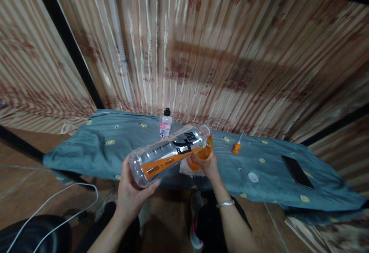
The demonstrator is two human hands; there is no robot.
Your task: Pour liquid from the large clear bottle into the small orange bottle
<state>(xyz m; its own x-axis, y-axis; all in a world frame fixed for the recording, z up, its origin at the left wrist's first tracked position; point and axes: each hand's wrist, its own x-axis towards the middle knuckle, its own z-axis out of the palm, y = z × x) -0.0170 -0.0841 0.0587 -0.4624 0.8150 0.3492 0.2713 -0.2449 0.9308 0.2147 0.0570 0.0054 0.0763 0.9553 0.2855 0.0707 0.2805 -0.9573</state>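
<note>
My left hand point(132, 191) is wrapped around the bottom end of a large clear plastic bottle point(170, 153) with an orange and silver label. The bottle is tilted, its neck toward the right and higher than its base. At its mouth, an orange see-through bottle point(205, 150) stands on a folded white cloth point(184, 167), with my right hand point(209, 164) closed around it. Part of the orange bottle is hidden behind the clear one and my fingers. An orange pump top point(236, 147) with a pale tube lies to the right on the blue-grey cloth.
A small clear bottle point(166, 123) with a black cap stands at the back of the cloth-covered table point(129, 145). A white round cap point(253, 177) and a black phone point(297, 171) lie at the right. Behind hangs a striped curtain point(178, 53). A white cable point(57, 197) loops at lower left.
</note>
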